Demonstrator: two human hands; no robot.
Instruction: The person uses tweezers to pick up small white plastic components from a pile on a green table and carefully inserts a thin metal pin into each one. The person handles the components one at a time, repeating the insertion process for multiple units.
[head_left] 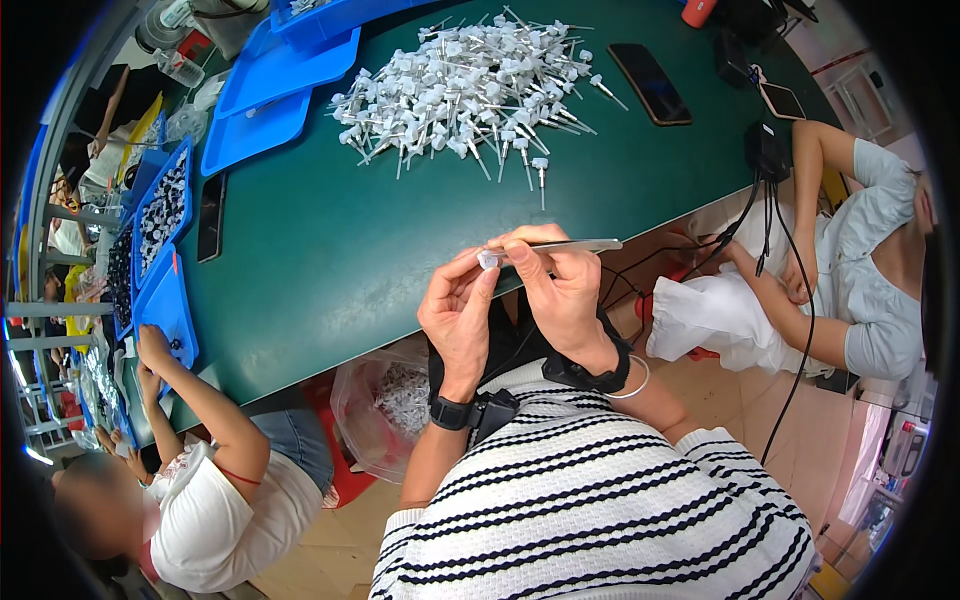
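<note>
My left hand (458, 318) pinches a small white plastic piece (489, 259) between thumb and fingertips, just above the table's near edge. In my right hand (560, 305) is a pair of metal tweezers (592, 245), its wide end pointing right. The tweezers' tips lie at the white piece, partly hidden by my fingers, so their exact contact is unclear. Beyond my hands, a large heap of white plastic parts with thin metallic stems (460, 95) spreads over the green table (310, 270). One such part (541, 172) lies apart at the heap's near side.
Blue trays (255, 135) stand at the left, some with small dark and pale parts. Phones (650, 85) (211, 218) rest on the tabletop. A clear bag of white pieces (385, 405) sits below the edge. Co-workers sit left and right; black cables (790, 235) hang at right.
</note>
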